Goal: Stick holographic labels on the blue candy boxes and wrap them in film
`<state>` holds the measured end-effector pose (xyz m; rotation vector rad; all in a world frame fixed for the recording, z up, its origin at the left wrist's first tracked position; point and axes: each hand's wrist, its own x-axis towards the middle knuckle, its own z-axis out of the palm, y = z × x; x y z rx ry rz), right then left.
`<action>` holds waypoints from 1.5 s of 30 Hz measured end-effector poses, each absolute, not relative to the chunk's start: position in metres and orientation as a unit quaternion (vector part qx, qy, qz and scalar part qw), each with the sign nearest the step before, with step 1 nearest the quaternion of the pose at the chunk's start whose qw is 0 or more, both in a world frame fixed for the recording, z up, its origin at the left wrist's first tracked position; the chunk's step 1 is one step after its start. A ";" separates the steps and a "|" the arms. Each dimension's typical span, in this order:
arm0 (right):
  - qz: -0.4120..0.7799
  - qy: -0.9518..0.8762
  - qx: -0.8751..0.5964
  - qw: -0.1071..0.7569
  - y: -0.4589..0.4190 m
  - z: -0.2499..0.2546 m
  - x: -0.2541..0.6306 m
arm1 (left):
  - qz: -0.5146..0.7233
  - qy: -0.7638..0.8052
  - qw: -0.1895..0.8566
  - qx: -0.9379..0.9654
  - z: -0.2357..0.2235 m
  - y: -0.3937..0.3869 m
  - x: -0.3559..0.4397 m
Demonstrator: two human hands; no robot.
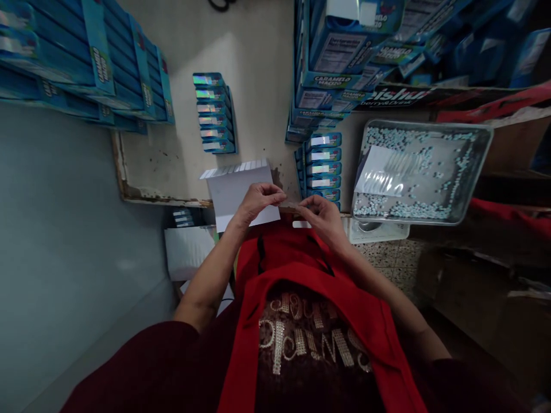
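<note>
My left hand (260, 202) is closed in a pinch above a white sheet (235, 195) at the table's front edge. The sheet's far edge carries a row of pale strips. Facing it, my right hand (322, 217) is also pinched, just in front of a row of small blue boxes (325, 169). Between the two sets of fingertips shows a thin, see-through strip (293, 202), faint and hard to make out. A second row of blue boxes (215, 115), with shiny silvery patches on their ends, stands on the table beyond the sheet.
Blue boxes are stacked at the left (103, 63) and at the right back (336, 74). A metal tray (467, 198) on the right holds many small pale-blue pieces and a white sheet with glossy strips (379, 172). The table's front edge (167, 201) is chipped.
</note>
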<state>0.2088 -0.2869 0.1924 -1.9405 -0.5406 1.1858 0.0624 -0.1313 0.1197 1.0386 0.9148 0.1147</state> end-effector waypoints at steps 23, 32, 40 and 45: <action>0.288 -0.322 -0.897 0.092 -0.294 0.189 0.280 | 0.125 0.525 0.708 0.457 0.133 -0.205 0.111; 0.293 -0.320 -0.897 0.081 -0.293 0.186 0.282 | 0.119 0.529 0.718 0.435 0.129 -0.207 0.112; 0.283 -0.291 -0.911 0.073 -0.291 0.183 0.279 | 0.067 0.549 0.759 0.343 0.127 -0.202 0.117; 0.287 -0.200 -0.925 0.151 -0.297 0.169 0.290 | 0.029 0.536 0.803 0.258 0.118 -0.195 0.123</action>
